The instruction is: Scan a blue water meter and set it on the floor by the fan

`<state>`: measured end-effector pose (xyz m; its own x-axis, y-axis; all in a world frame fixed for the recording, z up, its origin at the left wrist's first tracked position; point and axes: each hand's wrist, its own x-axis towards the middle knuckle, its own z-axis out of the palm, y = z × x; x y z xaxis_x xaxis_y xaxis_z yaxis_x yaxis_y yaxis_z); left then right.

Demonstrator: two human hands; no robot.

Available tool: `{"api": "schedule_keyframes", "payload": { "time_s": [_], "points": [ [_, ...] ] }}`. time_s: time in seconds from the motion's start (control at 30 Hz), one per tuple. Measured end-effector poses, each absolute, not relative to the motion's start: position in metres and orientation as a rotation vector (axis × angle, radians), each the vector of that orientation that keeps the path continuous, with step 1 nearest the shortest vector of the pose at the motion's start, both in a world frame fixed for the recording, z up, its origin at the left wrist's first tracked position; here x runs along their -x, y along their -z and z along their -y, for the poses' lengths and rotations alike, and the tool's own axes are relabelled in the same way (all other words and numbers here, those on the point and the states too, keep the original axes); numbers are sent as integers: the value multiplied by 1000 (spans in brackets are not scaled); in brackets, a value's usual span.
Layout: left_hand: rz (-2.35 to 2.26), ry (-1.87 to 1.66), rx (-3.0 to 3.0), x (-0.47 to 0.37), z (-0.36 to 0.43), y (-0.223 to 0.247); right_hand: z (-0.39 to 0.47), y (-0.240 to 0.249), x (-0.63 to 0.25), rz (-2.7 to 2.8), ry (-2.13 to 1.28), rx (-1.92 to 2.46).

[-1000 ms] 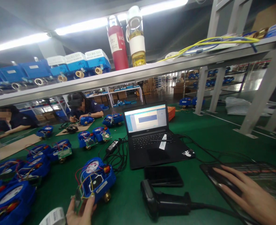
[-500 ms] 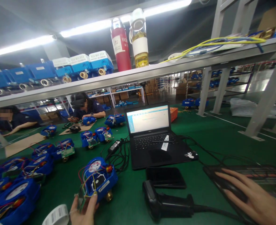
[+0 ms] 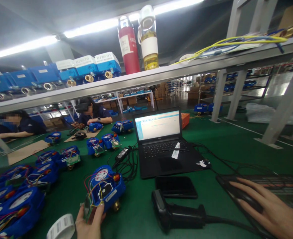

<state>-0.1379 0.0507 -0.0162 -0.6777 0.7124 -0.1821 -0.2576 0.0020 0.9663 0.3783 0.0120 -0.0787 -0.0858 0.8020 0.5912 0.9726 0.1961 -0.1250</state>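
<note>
A small green circuit board [image 3: 88,209] sits at the lower edge of the view, joined by thin coloured wires to the open blue meter [image 3: 106,188] just behind it on the green worktop [image 3: 136,212]. The left hand [image 3: 89,222] holds the board upright, its fingers [image 3: 100,212] closed around the board's edges. The meter rests on the worktop with a brass fitting showing under its front corner and a round dial and a red part on top. A roll of white barcode labels [image 3: 61,227] lies just beside the left hand, to its left.

The right hand [image 3: 268,207] lies flat, palm down, over a black mouse [image 3: 246,199] on a dark mouse pad [image 3: 273,186] at the right; its fingers are stretched out and loosely curved over the mouse, not clenched. Between the two hands a black handheld scanner [image 3: 176,215] lies on its side, its cable running off to the right. A dark phone [image 3: 175,187] lies flat just behind the scanner, and behind that stands an open black laptop [image 3: 161,146] with a lit screen and a white strip across its keyboard. A tangle of black cables with a power adapter [image 3: 123,154] lies between the laptop and the meter.

More blue meters [image 3: 19,196] with loose wiring crowd the left of the worktop. Above, a grey shelf [image 3: 161,73] carries boxed blue meters, a red flask [image 3: 129,46] and a clear bottle [image 3: 148,39] with yellow liquid. Two other people sit at the far side of the worktop.
</note>
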Motion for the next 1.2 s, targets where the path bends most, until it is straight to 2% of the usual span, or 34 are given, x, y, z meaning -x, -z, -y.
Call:
{"api": "schedule_keyframes", "payload": {
  "time_s": [0.23, 0.57, 0.73, 0.87, 1.0, 1.2],
  "points": [
    [-1572, -1745, -482, 135, -48, 10, -16, 86, -384, 1936, 459, 1590],
    [-1579, -1779, -535, 132, -47, 11, -13, 88, -383, 1921, 296, 1666],
    [-1576, -1780, -514, 131, -48, 9, -12, 74, -379, 1935, 489, 1606],
    [-1569, -1776, -487, 129, -47, 6, -5, 38, -334, 2001, 650, 1442],
    [-1567, -1815, -503, 121, -44, 3, 3, 12, -250, 2167, 475, 1239],
    [-1483, -1904, -519, 113, -37, 2, -10, 30, -179, 2319, 321, 1152]
  ]
}}
